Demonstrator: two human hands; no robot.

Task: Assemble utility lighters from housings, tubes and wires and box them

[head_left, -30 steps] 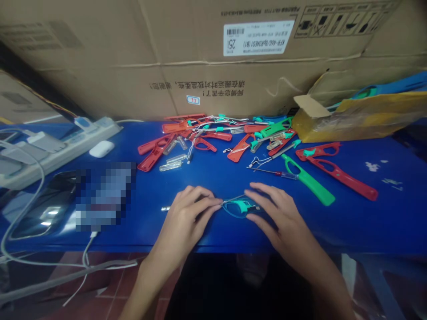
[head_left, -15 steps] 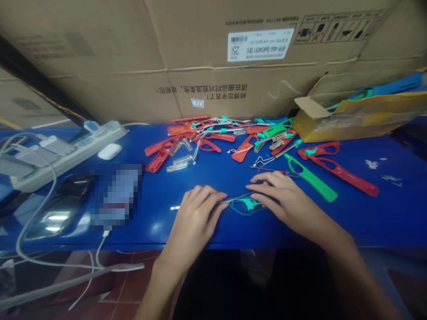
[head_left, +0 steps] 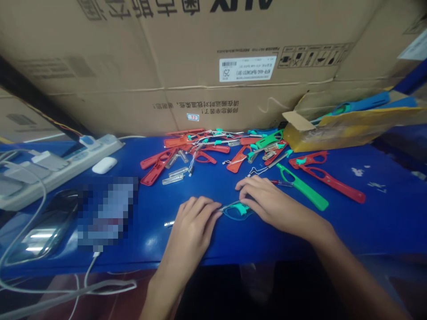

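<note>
A blue stick lighter [head_left: 229, 216] with a teal trigger [head_left: 240, 209] lies low over the blue table between my two hands. My left hand [head_left: 196, 222] is closed on its narrow front end, thumb and fingertips together. A shiny metal tube end [head_left: 169, 224] shows past the left side of that hand. My right hand [head_left: 267, 202] is curled over the lighter's handle end, fingers bent and thumb against it; most of the handle is hidden. Just beyond my right hand lies a screwdriver with a red and clear handle [head_left: 283, 182], its shaft partly covered.
Behind my hands lie red lighter shells [head_left: 160, 169], clear fuel tanks [head_left: 173, 178] and wired parts. To the right are a green shell [head_left: 308, 193] and a red one [head_left: 343, 186]. A yellow-taped carton [head_left: 333, 135] holds blue shells. Phones, cables and a power strip [head_left: 66, 166] sit left.
The view has tilted up, so the table sits lower in the picture. My right hand's fingers have curled in closer over the lighter. My left hand keeps its grip.
</note>
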